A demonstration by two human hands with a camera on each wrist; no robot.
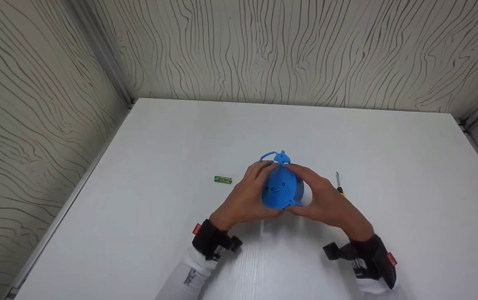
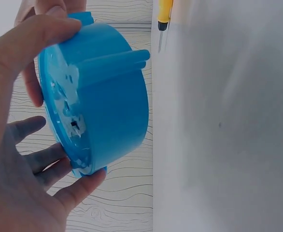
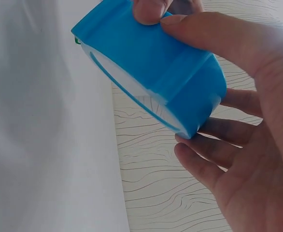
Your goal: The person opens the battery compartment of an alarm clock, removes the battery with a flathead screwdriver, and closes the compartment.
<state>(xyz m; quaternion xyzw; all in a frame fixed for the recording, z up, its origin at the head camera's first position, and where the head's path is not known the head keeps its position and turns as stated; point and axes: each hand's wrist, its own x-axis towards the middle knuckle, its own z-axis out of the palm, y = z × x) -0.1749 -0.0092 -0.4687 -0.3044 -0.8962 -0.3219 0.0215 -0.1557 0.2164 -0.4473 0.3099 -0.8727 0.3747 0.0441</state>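
A round blue plastic alarm clock (image 1: 280, 189) is held up over the table between both hands, its back toward the head camera. On its top stands a small blue piece with a thin curved handle (image 1: 267, 154). My left hand (image 1: 245, 200) grips the left side, thumb at the bottom and fingers at the top. From the right, my right hand (image 1: 326, 200) grips it the same way. Holes and small fittings show on the back in the left wrist view, where the blue side wall (image 2: 115, 111) is seen too. The clock's pale front (image 3: 127, 77) shows in the right wrist view.
A green battery (image 1: 222, 179) lies on the white table (image 1: 172, 137), left of the hands. To their right lies a screwdriver (image 1: 339, 188) with a yellow and black handle. Wood-grain panels (image 1: 239, 50) stand behind and beside the table.
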